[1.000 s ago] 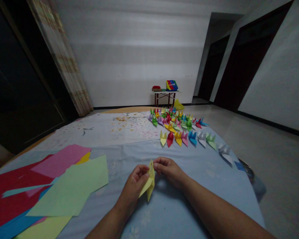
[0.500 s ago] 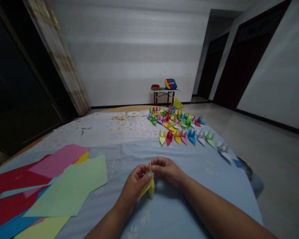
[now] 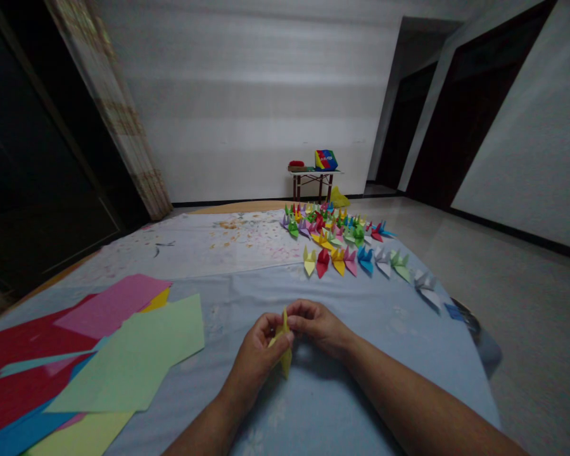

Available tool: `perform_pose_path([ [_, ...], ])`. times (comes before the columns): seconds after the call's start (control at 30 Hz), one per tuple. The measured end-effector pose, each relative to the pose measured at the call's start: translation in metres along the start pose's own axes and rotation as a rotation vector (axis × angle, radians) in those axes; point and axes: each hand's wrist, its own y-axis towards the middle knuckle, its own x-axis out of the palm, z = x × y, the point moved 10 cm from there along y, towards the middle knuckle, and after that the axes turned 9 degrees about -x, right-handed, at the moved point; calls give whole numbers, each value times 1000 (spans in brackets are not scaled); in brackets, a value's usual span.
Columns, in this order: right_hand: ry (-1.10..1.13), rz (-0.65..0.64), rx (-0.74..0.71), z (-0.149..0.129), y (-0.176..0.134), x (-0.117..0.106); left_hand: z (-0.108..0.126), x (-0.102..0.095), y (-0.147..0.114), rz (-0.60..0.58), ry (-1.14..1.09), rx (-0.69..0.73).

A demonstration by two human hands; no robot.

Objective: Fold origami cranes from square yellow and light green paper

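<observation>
A yellow folded paper crane (image 3: 286, 364) is held upright between my two hands, low over the light blue tablecloth (image 3: 361, 405). My left hand (image 3: 261, 345) pinches its body, thumb in front, and covers much of it. At its narrow upper point, the thumb and fingertips of my right hand (image 3: 316, 323) are closed on the paper. One pointed flap hangs below my left thumb. Beyond my hands stands a row of finished paper cranes, among them a red crane (image 3: 322, 263) and a blue crane (image 3: 365, 259).
Loose coloured sheets lie at the left, with a pale green sheet (image 3: 133, 361) and a pink sheet (image 3: 118, 304) on top. Many more cranes crowd the far right of the table. A grey crane (image 3: 426, 288) sits near the right edge. A small side table (image 3: 313, 172) stands by the wall.
The yellow paper has turned in my left hand; its lower left flap, visible before, no longer shows below the thumb. My left thumb has shifted slightly right. The right hand is nearly unmoved.
</observation>
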Motion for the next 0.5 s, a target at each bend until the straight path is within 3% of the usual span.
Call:
perform_pose_path([
  [0.5,-219,-25,-95,-15,5,-5,-6,-3,2,11,62,10],
])
